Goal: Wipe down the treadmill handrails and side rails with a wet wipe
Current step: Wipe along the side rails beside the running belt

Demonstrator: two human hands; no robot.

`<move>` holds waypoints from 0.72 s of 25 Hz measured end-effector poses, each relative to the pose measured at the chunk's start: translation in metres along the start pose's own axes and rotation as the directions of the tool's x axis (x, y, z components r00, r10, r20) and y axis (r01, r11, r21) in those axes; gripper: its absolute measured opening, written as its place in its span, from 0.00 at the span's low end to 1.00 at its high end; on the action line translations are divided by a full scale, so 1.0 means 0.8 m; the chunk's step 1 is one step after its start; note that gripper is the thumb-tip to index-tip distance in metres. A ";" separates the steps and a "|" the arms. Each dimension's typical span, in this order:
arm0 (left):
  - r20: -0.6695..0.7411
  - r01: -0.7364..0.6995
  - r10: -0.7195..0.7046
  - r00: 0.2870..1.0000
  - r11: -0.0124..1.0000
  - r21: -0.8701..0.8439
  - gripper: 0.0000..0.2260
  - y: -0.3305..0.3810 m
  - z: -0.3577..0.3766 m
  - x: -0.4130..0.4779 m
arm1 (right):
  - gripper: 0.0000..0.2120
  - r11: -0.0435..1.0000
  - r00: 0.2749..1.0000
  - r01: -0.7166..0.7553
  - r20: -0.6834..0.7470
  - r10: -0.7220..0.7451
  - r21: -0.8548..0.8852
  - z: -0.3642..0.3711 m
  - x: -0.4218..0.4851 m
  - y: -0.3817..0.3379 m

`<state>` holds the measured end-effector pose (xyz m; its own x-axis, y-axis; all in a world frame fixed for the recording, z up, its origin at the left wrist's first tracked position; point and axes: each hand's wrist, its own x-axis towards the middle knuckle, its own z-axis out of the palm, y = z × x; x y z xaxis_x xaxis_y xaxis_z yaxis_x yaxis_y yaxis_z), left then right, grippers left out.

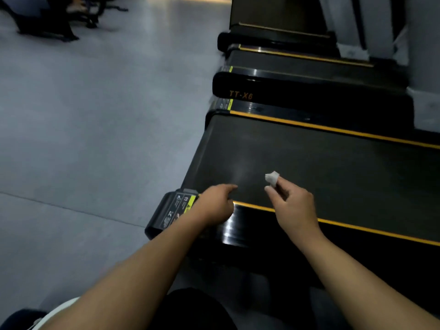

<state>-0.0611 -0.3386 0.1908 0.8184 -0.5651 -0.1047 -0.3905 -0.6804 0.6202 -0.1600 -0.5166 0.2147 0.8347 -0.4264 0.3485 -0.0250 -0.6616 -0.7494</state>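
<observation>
A black treadmill lies in front of me, its dark belt framed by orange stripes. The near side rail is glossy black and runs right from a rear end cap with warning stickers. My right hand hovers over the near edge of the belt and pinches a small crumpled white wet wipe between thumb and fingertips. My left hand is above the rear end of the near rail, index finger stretched toward the belt, other fingers curled, holding nothing. No handrails are in view.
A second treadmill marked TT-X6 lies parallel beyond the far rail, with a third behind it. Grey floor spreads to the left. Dark equipment legs stand at the top left. A grey wall rises at the right.
</observation>
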 end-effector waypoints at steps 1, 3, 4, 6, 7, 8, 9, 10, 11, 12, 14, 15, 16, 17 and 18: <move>-0.008 0.005 -0.005 1.000 1.000 -0.026 0.24 0.011 -0.006 -0.003 | 0.11 0.995 0.999 -0.048 -0.020 0.050 0.090 -0.007 0.008 -0.013; -0.048 0.023 -0.028 0.998 0.994 -0.102 0.22 0.033 -0.018 -0.001 | 0.08 0.956 0.990 -0.122 -0.030 0.135 0.265 -0.016 0.032 -0.030; -0.067 0.031 -0.040 0.997 0.991 -0.131 0.22 0.045 -0.026 0.005 | 0.09 0.934 0.988 -0.140 -0.016 0.154 0.327 -0.019 0.051 -0.035; -0.072 0.033 -0.044 0.996 0.988 -0.152 0.21 0.066 -0.046 0.022 | 0.13 0.904 0.987 -0.155 0.022 0.159 0.398 -0.023 0.091 -0.046; -0.069 0.034 -0.044 0.997 0.989 -0.147 0.21 0.077 -0.060 0.031 | 0.13 0.897 0.988 -0.155 0.044 0.150 0.415 -0.024 0.110 -0.054; -0.074 0.034 -0.045 0.996 0.989 -0.144 0.21 0.087 -0.077 0.039 | 0.12 0.899 0.990 -0.143 0.067 0.126 0.414 -0.027 0.128 -0.064; -0.086 0.044 -0.057 0.995 0.988 -0.149 0.21 0.097 -0.098 0.048 | 0.10 0.904 0.990 -0.135 0.095 0.105 0.405 -0.033 0.150 -0.080; -0.094 0.066 -0.081 0.992 0.985 -0.159 0.21 0.108 -0.123 0.053 | 0.09 0.906 0.989 -0.132 0.117 0.093 0.401 -0.042 0.172 -0.098; -0.103 0.094 -0.113 0.988 0.981 -0.172 0.21 0.122 -0.151 0.055 | 0.08 0.896 0.985 -0.147 0.141 0.096 0.419 -0.053 0.193 -0.120; -0.110 0.123 -0.145 0.983 0.975 -0.184 0.21 0.139 -0.183 0.053 | 0.08 0.877 0.979 -0.175 0.171 0.108 0.448 -0.066 0.212 -0.144; -0.130 0.160 -0.189 0.973 0.965 -0.208 0.20 0.178 -0.253 0.046 | 0.07 0.832 0.964 -0.235 0.231 0.133 0.503 -0.098 0.246 -0.206; -0.135 0.176 -0.208 0.969 0.961 -0.214 0.20 0.198 -0.287 0.041 | 0.08 0.819 0.958 -0.249 0.255 0.130 0.517 -0.114 0.259 -0.237; -0.135 0.188 -0.220 0.966 0.958 -0.217 0.20 0.220 -0.321 0.037 | 0.08 0.816 0.955 -0.249 0.272 0.118 0.522 -0.128 0.272 -0.264; -0.132 0.207 -0.240 0.962 0.953 -0.223 0.20 0.244 -0.360 0.032 | 0.08 0.815 0.949 -0.255 0.294 0.110 0.520 -0.146 0.287 -0.296; -0.132 0.222 -0.256 0.958 0.948 -0.227 0.20 0.269 -0.399 0.025 | 0.08 0.819 0.945 -0.256 0.310 0.100 0.514 -0.164 0.301 -0.328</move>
<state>0.0058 -0.3477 0.5702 0.9391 -0.3057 -0.1566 -0.0929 -0.6649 0.7411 -0.0245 -0.5266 0.5687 0.9573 -0.2777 0.0797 0.0491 -0.1154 -0.9921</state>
